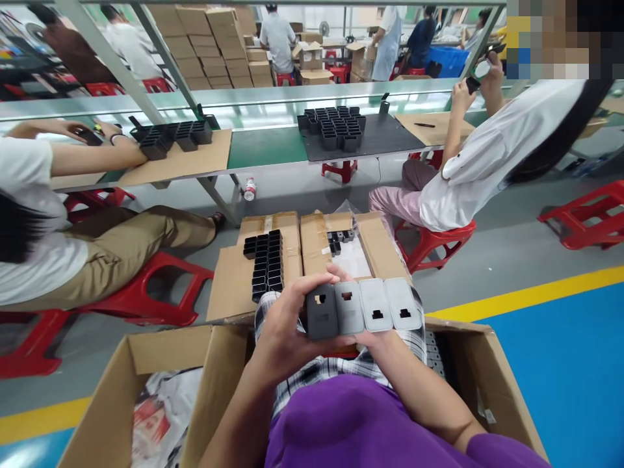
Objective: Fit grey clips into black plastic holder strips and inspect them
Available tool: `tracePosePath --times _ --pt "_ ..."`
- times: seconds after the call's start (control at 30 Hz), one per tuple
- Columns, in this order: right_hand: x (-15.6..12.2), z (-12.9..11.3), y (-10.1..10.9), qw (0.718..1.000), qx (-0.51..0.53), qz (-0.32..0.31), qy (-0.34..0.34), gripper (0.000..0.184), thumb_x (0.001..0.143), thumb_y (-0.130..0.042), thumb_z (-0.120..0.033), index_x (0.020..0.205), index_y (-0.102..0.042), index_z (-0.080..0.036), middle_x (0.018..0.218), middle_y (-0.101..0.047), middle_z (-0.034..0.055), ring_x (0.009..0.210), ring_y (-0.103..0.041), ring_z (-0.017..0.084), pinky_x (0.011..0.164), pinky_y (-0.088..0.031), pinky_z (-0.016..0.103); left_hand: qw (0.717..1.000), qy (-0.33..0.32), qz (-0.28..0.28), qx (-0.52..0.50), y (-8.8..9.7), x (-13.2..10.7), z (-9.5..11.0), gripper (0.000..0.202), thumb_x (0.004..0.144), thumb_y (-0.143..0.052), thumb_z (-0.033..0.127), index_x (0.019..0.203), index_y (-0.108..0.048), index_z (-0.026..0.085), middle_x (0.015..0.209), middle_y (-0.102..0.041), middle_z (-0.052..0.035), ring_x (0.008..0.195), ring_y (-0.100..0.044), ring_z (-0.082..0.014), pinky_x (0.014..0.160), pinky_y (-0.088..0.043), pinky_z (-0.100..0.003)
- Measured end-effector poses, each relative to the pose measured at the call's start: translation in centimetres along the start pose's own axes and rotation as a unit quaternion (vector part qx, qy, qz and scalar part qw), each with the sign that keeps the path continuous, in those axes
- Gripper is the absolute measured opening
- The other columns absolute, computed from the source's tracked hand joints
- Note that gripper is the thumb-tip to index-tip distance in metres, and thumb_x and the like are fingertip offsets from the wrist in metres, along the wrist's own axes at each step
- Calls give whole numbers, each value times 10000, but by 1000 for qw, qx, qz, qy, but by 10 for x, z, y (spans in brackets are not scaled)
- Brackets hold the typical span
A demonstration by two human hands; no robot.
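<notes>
- a seated worker holds a row of 4 small plastic shells (363, 309) at lap height, just above a checked cloth and purple garment, at the centre of the frame.
- the left hand (283, 331) is closed around the darkest shell at the 9 o'clock end, thumb across its top edge; the right hand (370, 341) cups the row from beneath, only fingertips showing at 12 o'clock.
- judged from this grip, keeping the 4 pieces level and edge to edge, slots facing up, would let each be checked without one slipping out.
- at 12 o'clock from the hands, flattened cardboard (234, 279) on the floor carries a stack of black parts (266, 263); an open bag of more parts (344, 250) lies beside it.
- open cartons (121, 396) flank the worker at 7 and 4 o'clock.
- hard to make out: the right palm is hidden under the shells, the contents of the 4 o'clock carton are mostly cut off, and whether the shells are joined or loose cannot be told.
</notes>
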State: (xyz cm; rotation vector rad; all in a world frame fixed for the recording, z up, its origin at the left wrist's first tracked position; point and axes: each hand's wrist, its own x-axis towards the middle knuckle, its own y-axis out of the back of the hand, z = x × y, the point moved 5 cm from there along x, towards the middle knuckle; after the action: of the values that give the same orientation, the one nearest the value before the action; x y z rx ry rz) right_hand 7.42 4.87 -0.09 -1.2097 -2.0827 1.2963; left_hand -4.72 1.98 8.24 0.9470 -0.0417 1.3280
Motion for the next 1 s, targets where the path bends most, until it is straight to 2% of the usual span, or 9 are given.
tracePosePath --times 0.1,0.17,0.47,0.7,0.87,1.0 --pt "-5 -1 -5 997 59 -46 2 367 875 -649 -434 1206 -690 -278 1112 -747 -1 997 -711 182 909 -595 370 999 -19 -8 24 0 1 -1 698 731 -865 487 1305 -526 283 1178 -720 -58 1012 -703 -213 831 -540 -293" --pt "-6 -2 -7 996 66 -55 0 389 867 -651 -422 1224 -688 -273 1109 -749 2 986 -712 182 883 -598 368 999 -34 -11 33 0 2 0 697 734 -867 468 1309 -522 280 1187 -721 -65 1037 -701 -225 861 -534 -311" --pt "-4 -10 1 998 48 -9 31 400 793 -705 -433 1168 -702 -294 1080 -735 1 944 -687 179 886 -582 376 997 -76 -13 13 -7 15 0 688 733 -873 430 1293 -508 266 1179 -728 -81 1028 -712 -243 868 -540 -361" --pt "-1 -25 8 995 2 28 94 459 764 -695 -521 1171 -691 -308 1180 -702 45 1079 -646 239 975 -548 472 995 -98 -1 -9 -18 30 -2 794 751 -856 444 1396 -432 260 1250 -698 -110 1170 -675 -282 977 -528 -416" --pt "-2 -32 7 991 -20 55 118 541 749 -687 -590 1194 -690 -282 1256 -677 85 1196 -607 278 1047 -501 540 996 -82 -8 -28 -24 37 -2 750 709 -894 388 1312 -472 244 1207 -703 -91 1119 -689 -263 992 -517 -404" --pt "-3 -35 10 990 -10 76 117 530 740 -695 -602 1167 -693 -289 1212 -694 77 1251 -585 291 1060 -494 552 996 -86 -17 -21 -25 40 1 692 723 -882 393 1273 -492 239 1195 -705 -85 1092 -693 -256 987 -514 -399"
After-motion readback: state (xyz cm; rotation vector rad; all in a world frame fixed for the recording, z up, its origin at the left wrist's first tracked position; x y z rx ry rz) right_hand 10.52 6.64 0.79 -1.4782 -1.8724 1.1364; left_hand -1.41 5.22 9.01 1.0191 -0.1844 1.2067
